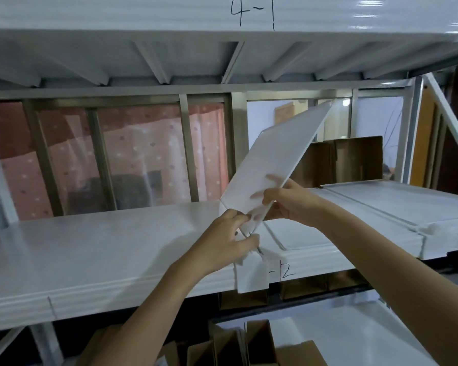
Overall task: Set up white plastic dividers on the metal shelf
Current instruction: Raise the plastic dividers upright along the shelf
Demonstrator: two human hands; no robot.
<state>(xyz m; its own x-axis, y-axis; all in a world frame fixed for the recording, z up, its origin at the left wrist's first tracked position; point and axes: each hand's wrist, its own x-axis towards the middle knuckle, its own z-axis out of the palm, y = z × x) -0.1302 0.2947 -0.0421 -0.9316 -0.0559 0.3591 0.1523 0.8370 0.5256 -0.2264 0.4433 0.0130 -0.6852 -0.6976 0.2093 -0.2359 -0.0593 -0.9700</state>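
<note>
Storeroom with a white metal shelf (117, 249) standing before a window hung with a pink curtain (132, 154); a higher deck above the shelf bears the handwritten mark "4-1", and the shelf's front lip shows "-12". One white plastic divider (273, 165) is tilted above the shelf's front edge, its far corner raised toward the window and its near corner low over the lip. The left hand (228, 239) pinches that near corner, apparently together with a small white clip hanging over the lip; the right hand (283, 202) grips the divider's lower edge, thumb on its face. No divider is seen standing upright on this deck, so the task is judged to be at an early stage, with this first panel not yet seated. Cardboard boxes (349, 159) stand at the shelf's back right.
</note>
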